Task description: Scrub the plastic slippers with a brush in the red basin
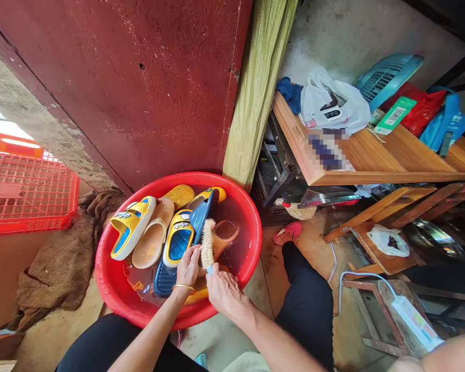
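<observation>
Against the edge of a brown slipper (223,235) in the tub, my left hand (188,268) is closed, its fingertips partly hidden. A scrub brush (207,243) with pale bristles and a light blue handle is gripped in my right hand (223,290); its bristles lie on or just over the brown slipper. Beside my left hand are a yellow and blue slide (179,243), a dark blue slide (205,216) and another dark blue sole (166,279). Farther left lie a beige clog (149,245) and a yellow slide with white edge (134,227). All sit in a red tub (256,227) of murky water.
A red door (139,93) stands behind the tub. On the left are a red plastic crate (27,186) and brown sacking (62,274). To the right, a wooden table (391,155) bears a white plastic bag (333,101). A power strip (416,320) rests on a stool.
</observation>
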Demonstrator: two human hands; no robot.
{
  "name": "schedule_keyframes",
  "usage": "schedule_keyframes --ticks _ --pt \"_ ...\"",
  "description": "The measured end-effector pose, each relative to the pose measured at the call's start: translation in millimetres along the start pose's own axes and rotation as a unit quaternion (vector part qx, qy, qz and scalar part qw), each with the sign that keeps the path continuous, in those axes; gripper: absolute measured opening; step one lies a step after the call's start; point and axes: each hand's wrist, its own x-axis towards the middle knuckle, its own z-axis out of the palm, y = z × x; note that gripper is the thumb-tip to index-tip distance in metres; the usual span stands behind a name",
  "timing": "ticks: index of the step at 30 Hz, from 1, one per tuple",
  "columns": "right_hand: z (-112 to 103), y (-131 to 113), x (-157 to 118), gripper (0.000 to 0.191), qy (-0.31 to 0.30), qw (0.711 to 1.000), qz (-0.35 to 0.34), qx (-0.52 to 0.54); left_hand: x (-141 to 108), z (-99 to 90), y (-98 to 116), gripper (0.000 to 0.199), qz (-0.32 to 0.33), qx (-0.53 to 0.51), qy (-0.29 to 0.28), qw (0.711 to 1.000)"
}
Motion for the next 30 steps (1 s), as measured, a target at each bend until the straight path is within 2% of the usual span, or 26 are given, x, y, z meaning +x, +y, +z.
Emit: schedule_keyframes --ticks 3,7,10,14,17,19,21,23,27,30 --pt "-8 5 22 0.039 -0.016 0.995 0.015 -0.1 -2 0.0 4 0.041 0.028 0.017 -0.001 0.999" --pt "-25 29 56 0.03 -0.008 0.993 0.04 -0.113 -6 0.3 11 0.038 0.062 0.025 -0.011 0.998" --pt "-26 34 48 0.032 -0.002 0.992 0.042 -0.121 -6 1.6 11 0.036 0.069 0.021 -0.02 0.997" --pt "-12 17 25 0.03 -0.002 0.991 0.021 -0.131 -4 2.7 6 0.04 0.057 0.012 -0.025 0.998" --pt "-13 17 41 0.026 -0.014 0.988 0.044 -0.145 -2 0.9 4 0.046 0.049 0.009 -0.025 0.998" --pt "-23 27 58 0.026 -0.016 0.987 0.064 -0.149 -1 -0.9 4 0.048 0.046 0.009 -0.021 0.999" --pt "-35 35 64 0.028 -0.009 0.986 0.069 -0.153 0 -1.6 4 0.047 0.043 0.008 -0.016 0.999" --pt "-39 33 53 0.03 -0.01 0.986 0.06 -0.157 1 -0.9 4 0.046 0.037 0.005 -0.013 0.999" --pt "-32 14 23 0.026 -0.039 0.99 0.016 -0.136 1 1.4 1 0.044 0.032 -0.002 -0.018 0.999" --pt "-37 19 37 0.026 -0.051 0.989 0.058 -0.125 1 -0.4 1 0.045 0.034 0.006 -0.025 0.999"
